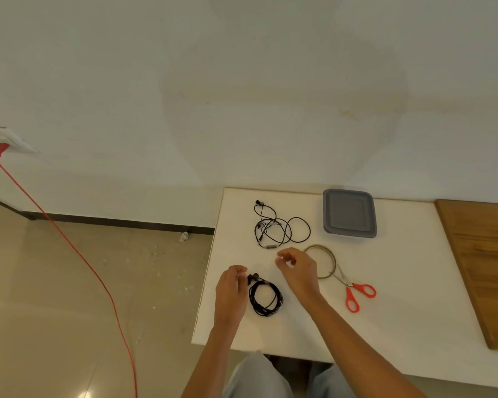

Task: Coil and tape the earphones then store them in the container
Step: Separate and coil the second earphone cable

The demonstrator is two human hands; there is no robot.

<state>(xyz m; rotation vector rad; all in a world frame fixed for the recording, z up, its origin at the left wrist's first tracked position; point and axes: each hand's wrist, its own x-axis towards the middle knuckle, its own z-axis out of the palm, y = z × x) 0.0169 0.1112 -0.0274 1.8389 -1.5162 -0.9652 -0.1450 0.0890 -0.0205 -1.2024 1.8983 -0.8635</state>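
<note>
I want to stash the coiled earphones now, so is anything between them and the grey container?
Yes. The right hand hovers over that path, and the tape roll lies between the coiled earphones and the grey container, whose lid looks on.

Matt white table [400,326]; matt grey plastic container [328,225]; scissors [348,283] right of the right hand [298,271], glossy orange plastic handles (metal blades); grained wood board [483,268].

Soft, even, dimmish light with a greenish cast. Left hand [230,294] and right hand [299,272] cast barely any shadow on the table [400,326]. Glare sits low on the floor [69,297]; edges bend, detail is soft.
</note>
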